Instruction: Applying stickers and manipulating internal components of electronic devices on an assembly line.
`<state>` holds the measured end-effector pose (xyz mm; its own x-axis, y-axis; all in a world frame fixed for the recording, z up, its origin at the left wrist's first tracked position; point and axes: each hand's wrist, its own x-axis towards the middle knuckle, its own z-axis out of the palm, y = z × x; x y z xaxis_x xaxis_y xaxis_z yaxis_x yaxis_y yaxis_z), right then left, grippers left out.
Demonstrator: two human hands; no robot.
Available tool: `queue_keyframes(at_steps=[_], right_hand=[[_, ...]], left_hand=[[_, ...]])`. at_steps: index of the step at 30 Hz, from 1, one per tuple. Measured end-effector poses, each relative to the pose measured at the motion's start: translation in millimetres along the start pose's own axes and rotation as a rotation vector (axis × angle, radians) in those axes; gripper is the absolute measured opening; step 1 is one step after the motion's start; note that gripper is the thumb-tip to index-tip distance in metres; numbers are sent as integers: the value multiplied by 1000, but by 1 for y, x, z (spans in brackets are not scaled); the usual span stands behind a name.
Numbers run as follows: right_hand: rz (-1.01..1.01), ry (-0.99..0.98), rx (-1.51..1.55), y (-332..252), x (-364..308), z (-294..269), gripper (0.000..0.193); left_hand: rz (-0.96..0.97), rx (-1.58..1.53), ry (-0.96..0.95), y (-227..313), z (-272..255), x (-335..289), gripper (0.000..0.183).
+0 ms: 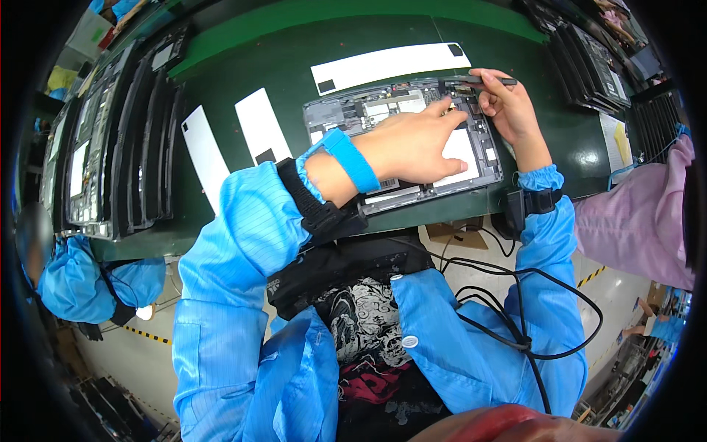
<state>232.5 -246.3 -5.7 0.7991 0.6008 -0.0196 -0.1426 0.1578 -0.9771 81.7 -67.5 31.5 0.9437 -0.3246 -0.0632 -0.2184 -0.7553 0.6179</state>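
The left hand (pixel 416 144) and its wrist cover the middle of the opened device (pixel 328 114), and whether its fingertips pinch a small part is too fine to tell. The tip of the slim dark tool (pixel 504 81) in the right hand (pixel 508 114) cannot be made out, while a co-worker's pink sleeve (pixel 633 214) runs off into the dark rim.
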Motion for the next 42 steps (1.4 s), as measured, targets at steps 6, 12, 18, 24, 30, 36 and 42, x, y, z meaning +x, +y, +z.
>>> queue_keyframes(at_steps=[6,12,18,24,30,36,42], right_hand=[[35,-58,-15,-4,-5,-7,27],[83,-7,-159,-1,-5,-2,27],[86,18,-138,2,-1,-4,25],[88,18,-122,2,-2,-5,24],[81,9,-120,2,-2,-2,24],[86,13,-93,3,-1,-4,24],[72,3,-93,5,-1,-5,24]], left_hand=[[126,-12,1,-1,6,-7,56],[152,20,-1,-1,8,-12,50],[162,27,5,0,8,-14,48],[179,54,23,1,13,-14,46],[124,42,44,7,11,-13,47],[44,73,88,11,17,-7,52],[-15,235,55,18,23,-1,62]])
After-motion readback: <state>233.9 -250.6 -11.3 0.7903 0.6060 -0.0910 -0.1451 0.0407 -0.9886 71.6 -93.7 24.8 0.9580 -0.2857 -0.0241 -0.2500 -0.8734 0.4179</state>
